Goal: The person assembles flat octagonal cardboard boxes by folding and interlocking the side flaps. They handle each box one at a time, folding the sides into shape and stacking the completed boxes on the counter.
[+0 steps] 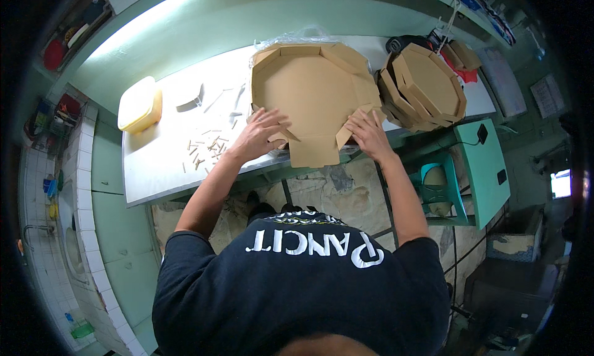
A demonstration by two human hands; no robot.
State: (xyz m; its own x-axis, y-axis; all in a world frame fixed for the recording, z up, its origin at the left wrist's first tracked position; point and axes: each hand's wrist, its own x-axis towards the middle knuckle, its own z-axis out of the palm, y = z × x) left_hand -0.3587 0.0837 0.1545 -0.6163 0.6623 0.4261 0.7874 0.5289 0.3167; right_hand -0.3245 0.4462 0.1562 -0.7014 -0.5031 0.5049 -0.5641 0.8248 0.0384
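A brown cardboard box point(309, 86), many-sided with low folded walls, lies on the white table before me. Its near side has a flat flap point(314, 151) reaching over the table's front edge. At the near left corner is my left hand point(262, 135), fingers stretched and spread beside a small angled flap point(288, 134). My right hand point(367, 135) grips the near right corner flap point(344, 135), its fingers bent over the cardboard; the thumb is hidden. Clear plastic point(297, 37) shows beyond the far rim of the box.
Several similar cardboard pieces point(427, 83) are stacked to the right. Small brown strips point(207, 148) lie scattered on the table point(148, 176) at left, near a yellowish lidded container point(139, 105) and a small whitish object point(189, 97). A teal chair point(440, 189) stands below right.
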